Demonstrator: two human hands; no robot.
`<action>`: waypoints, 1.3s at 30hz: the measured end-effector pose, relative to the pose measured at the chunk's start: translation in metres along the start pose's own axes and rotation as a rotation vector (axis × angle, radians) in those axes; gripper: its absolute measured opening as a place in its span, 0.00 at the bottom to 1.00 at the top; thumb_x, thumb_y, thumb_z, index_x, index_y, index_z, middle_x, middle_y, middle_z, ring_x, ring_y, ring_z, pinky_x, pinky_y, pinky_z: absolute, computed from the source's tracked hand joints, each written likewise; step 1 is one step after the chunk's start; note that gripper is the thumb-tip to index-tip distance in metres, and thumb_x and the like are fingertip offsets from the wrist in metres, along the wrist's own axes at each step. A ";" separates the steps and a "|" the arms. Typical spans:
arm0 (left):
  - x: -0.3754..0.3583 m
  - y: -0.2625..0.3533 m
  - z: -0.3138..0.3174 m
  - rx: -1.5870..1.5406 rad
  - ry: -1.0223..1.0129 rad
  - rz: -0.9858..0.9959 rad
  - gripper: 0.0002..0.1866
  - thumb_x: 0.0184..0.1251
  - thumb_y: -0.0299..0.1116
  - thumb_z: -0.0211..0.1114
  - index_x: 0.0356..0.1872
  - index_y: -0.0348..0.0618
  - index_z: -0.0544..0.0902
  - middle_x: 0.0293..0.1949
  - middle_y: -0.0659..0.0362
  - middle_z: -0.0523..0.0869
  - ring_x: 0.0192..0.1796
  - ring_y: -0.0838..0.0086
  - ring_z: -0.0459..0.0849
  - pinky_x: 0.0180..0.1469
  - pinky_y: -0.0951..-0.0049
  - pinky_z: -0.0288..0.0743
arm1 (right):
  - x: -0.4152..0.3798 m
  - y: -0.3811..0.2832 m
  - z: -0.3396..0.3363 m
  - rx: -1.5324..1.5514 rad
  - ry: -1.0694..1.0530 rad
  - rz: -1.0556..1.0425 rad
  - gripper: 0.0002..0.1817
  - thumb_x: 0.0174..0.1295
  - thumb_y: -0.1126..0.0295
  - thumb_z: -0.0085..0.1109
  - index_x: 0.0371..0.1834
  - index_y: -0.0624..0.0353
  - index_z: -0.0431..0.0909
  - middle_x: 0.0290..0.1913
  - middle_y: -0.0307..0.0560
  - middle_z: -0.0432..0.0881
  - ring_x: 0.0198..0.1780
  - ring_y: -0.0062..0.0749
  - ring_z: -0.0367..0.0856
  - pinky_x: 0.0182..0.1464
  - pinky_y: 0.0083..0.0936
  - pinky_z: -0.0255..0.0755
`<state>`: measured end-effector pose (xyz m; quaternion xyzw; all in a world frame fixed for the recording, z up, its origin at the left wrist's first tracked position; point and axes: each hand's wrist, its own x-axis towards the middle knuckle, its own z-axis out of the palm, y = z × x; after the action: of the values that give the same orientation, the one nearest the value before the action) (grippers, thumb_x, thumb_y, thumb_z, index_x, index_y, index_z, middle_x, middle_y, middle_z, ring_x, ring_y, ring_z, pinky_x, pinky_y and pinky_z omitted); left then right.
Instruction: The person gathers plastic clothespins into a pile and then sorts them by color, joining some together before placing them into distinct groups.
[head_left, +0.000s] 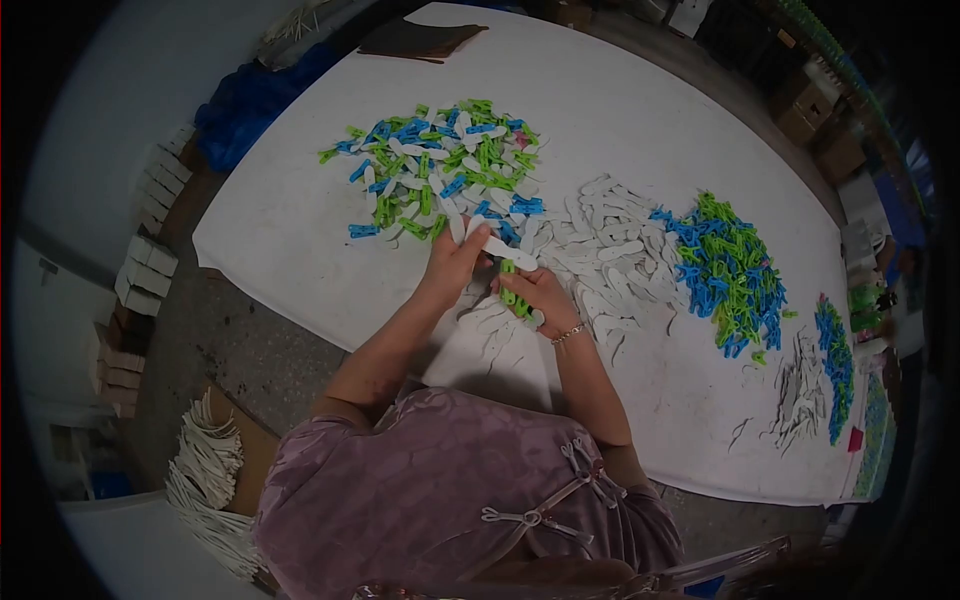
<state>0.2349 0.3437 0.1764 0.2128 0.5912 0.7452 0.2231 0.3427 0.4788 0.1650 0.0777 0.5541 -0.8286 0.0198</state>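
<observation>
My left hand (456,266) pinches a flat white oblong piece (511,251) with a rounded end, which reaches across toward the other hand. In my right hand (543,298), fingers are closed around green clothespins (515,289), right under the end of the white piece. Just beyond my hands lies a heap of green and blue clothespins mixed with white pieces (440,160). A pile of loose white pieces (610,245) spreads to the right of my right hand, and more white strips lie on the table below my hands.
The white-covered table (640,90) fills most of the view. Farther right is a pile of blue and green clothespins (728,275), with grey-white strips (800,395) near the right edge. A brown folded sheet (420,40) lies at the back. Bundled white strips (210,470) sit lower left.
</observation>
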 end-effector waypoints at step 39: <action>0.022 -0.041 -0.031 0.885 0.005 0.741 0.05 0.56 0.34 0.64 0.28 0.45 0.80 0.32 0.60 0.80 0.39 0.62 0.77 0.46 0.63 0.67 | 0.081 -0.062 -0.054 -1.628 0.201 -0.650 0.17 0.52 0.71 0.59 0.48 0.54 0.76 0.48 0.55 0.77 0.49 0.45 0.77 0.49 0.34 0.71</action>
<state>0.2023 0.3407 0.1313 0.4769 0.7333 0.4559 -0.1645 0.2614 0.5563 0.1892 -0.0496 0.9663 -0.1306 -0.2164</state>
